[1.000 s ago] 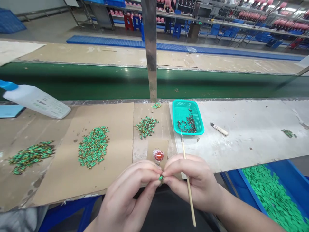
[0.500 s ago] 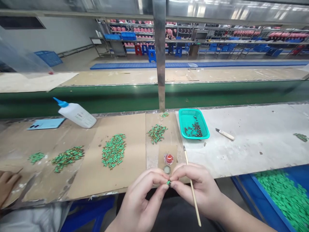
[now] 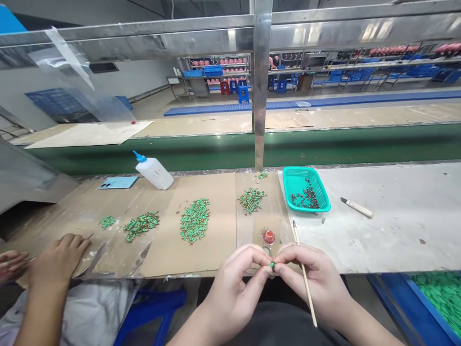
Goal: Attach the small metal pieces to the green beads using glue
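Between the fingertips of both hands sits a tiny green and dark piece (image 3: 272, 265), mostly covered by the fingers. My left hand (image 3: 239, 283) pinches it from the left. My right hand (image 3: 317, 278) pinches at its right side and also carries a thin wooden brush (image 3: 306, 286) slanting across the fingers, tip away from me. Just beyond the fingertips, a small red pot (image 3: 269, 237) and a round cap partly behind my fingers rest on a cardboard piece. Farther on lies a loose pile of small green and brown pieces (image 3: 251, 200).
A turquoise basket (image 3: 326, 204) holds small dark pieces. To its right lies a knife (image 3: 356, 207). Leftward are more green piles (image 3: 194, 221), a glue bottle (image 3: 154, 173) and a light blue phone (image 3: 118, 182). A co-worker's hands (image 3: 59, 257) are at far left. A blue bin (image 3: 414, 300) holds green pieces.
The view has swung left and up, so the table things appear farther right and the co-worker's hands show more. Both my hands keep pinching the small piece; the brush stays in the right.
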